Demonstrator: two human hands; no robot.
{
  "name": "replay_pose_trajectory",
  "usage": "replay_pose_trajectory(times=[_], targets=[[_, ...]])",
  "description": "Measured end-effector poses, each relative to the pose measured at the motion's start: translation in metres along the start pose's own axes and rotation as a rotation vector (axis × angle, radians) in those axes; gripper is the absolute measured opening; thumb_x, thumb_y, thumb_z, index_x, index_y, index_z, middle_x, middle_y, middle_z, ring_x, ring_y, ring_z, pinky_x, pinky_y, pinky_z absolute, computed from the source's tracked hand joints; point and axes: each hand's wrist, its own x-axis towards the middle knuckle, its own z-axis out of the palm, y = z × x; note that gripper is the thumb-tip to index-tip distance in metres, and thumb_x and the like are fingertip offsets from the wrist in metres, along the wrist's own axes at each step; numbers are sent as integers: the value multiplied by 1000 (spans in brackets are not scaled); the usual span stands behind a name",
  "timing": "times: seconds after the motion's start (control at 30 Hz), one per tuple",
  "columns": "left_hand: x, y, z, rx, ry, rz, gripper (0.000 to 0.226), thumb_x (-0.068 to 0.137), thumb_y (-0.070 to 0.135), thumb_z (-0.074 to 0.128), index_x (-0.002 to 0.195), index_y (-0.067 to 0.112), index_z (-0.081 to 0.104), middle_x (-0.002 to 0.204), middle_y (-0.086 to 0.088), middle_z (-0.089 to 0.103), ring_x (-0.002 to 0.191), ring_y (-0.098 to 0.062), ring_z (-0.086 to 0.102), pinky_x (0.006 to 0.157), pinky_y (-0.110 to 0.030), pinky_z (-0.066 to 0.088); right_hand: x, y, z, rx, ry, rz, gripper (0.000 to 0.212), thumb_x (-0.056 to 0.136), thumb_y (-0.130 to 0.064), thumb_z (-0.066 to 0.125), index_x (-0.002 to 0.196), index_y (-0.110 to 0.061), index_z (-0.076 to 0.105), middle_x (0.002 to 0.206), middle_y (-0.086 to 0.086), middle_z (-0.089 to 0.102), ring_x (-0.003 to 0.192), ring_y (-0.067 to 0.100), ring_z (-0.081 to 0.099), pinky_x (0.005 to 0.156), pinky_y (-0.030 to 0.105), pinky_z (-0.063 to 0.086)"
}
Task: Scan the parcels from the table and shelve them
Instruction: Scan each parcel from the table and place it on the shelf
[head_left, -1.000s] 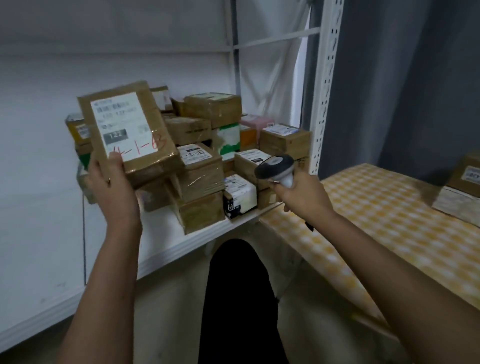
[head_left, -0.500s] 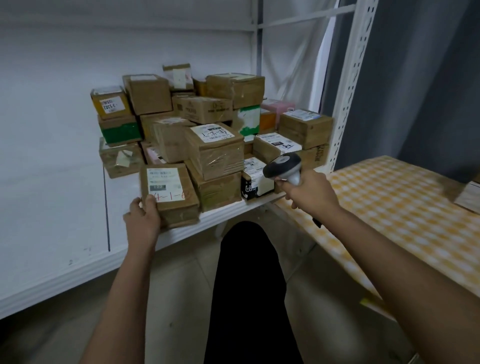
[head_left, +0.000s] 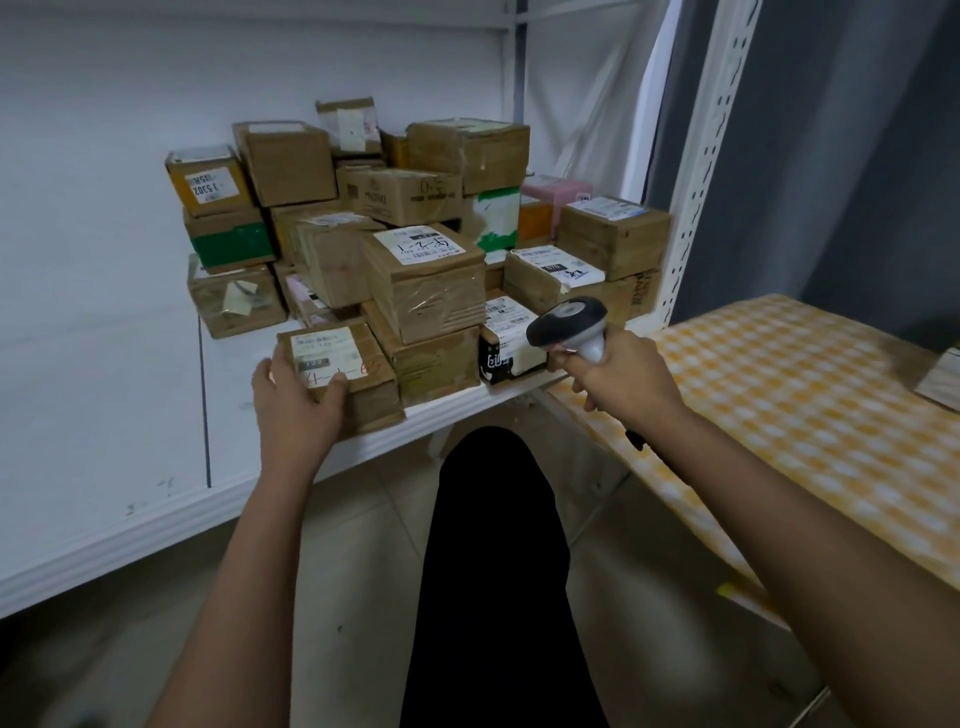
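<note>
The left hand (head_left: 298, 402) grasps a flat brown parcel (head_left: 347, 375) with a white label and red handwriting, thumb on its top and fingers round its near left corner, the parcel resting at the front edge of the white shelf (head_left: 156, 499). The right hand (head_left: 618, 376) is clenched round the grey handle of a barcode scanner (head_left: 569, 325), its dark head held just in front of a black-and-white parcel (head_left: 506, 345). Behind, stacked cardboard boxes (head_left: 426, 283) crowd the shelf, and a yellow-checked table (head_left: 810, 415) stands to the right.
</note>
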Motion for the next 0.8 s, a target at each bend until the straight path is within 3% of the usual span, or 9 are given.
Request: replay_pose_trajectory(times=[0.13, 0.23, 0.3, 0.4, 0.53, 0.67, 0.8], targets=[[-20, 59, 0, 17, 103, 255, 64, 101, 22, 58, 157, 12, 29, 165, -10, 22, 152, -25, 23, 119, -34, 24, 1, 7, -8, 0, -4, 0, 38, 90, -54, 61, 90, -17, 63, 67, 1, 73, 53, 15, 69, 71, 41, 59], [-41, 118, 18, 18, 42, 452, 63, 103, 27, 55, 159, 19, 27, 168, 0, 18, 149, -5, 16, 115, -22, 14, 1, 14, -22, 14, 6, 1, 35, 92, -52, 61, 94, -17, 62, 68, 2, 74, 52, 15, 69, 70, 42, 60], [-53, 152, 41, -5, -76, 572, 63, 103, 30, 54, 159, 24, 26, 168, 5, 16, 145, 2, 15, 113, -21, 12, 0, 20, -37, 10, 39, 14, 31, 92, -49, 62, 92, -17, 62, 67, 1, 74, 51, 14, 69, 69, 41, 60], [-61, 188, 92, -50, -283, 688, 61, 103, 30, 54, 159, 20, 29, 168, 4, 17, 150, -7, 18, 111, -17, 12, -5, 36, -67, 7, 125, 28, 19, 92, -40, 63, 89, -21, 61, 68, -3, 73, 47, 10, 67, 67, 38, 58], [-68, 218, 173, -67, -555, 716, 60, 102, 27, 57, 157, 18, 34, 165, -1, 24, 149, -15, 26, 107, -11, 14, -16, 73, -113, 17, 235, 121, 16, 91, -35, 65, 93, -19, 65, 66, -4, 72, 46, 10, 66, 64, 34, 58], [-91, 237, 249, -33, -779, 741, 58, 100, 22, 59, 154, 17, 37, 163, -6, 29, 149, -21, 30, 114, -19, 20, -35, 120, -159, 19, 336, 224, 18, 92, -35, 64, 101, -19, 64, 69, -3, 73, 48, 9, 66, 63, 32, 57], [-119, 253, 309, 8, -973, 759, 58, 101, 21, 59, 155, 19, 37, 162, -5, 27, 150, -20, 27, 117, -26, 24, -53, 170, -198, -7, 436, 340, 18, 91, -38, 64, 96, -20, 64, 70, -4, 73, 48, 8, 66, 64, 32, 56]])
